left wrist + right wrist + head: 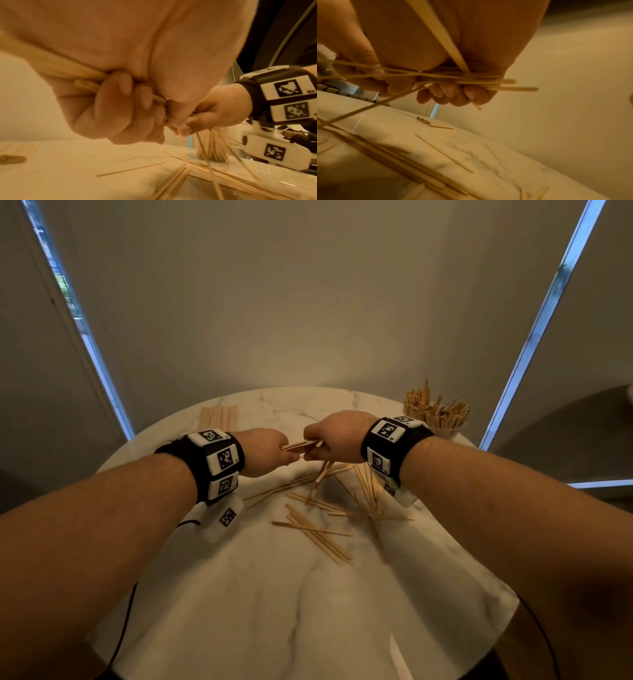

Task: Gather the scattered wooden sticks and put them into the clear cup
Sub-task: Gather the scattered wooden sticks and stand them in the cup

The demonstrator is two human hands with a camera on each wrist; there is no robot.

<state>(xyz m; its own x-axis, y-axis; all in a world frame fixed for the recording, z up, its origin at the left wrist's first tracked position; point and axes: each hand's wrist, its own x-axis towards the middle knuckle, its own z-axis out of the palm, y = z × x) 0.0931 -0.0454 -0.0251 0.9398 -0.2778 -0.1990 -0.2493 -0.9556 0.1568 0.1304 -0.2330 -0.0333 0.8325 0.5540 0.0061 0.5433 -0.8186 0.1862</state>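
Both hands meet above the middle of the round marble table [274, 594], holding one bundle of thin wooden sticks [301, 445] between them. My left hand [265, 451] has its fingers [120, 102] curled round one end of the bundle. My right hand [337, 436] grips the other end, fingers [453, 94] wrapped under sticks [488, 84] that poke out sideways; a few dangle down [322, 474]. Several loose sticks [318, 529] lie scattered on the table below the hands. The clear cup [436, 414], stuffed with sticks, stands at the far right edge.
A neat flat row of sticks [219, 417] lies at the far left of the table. Black cables [126, 621] hang off the table's near edges. A wall stands close behind the table, with bright window strips on both sides.
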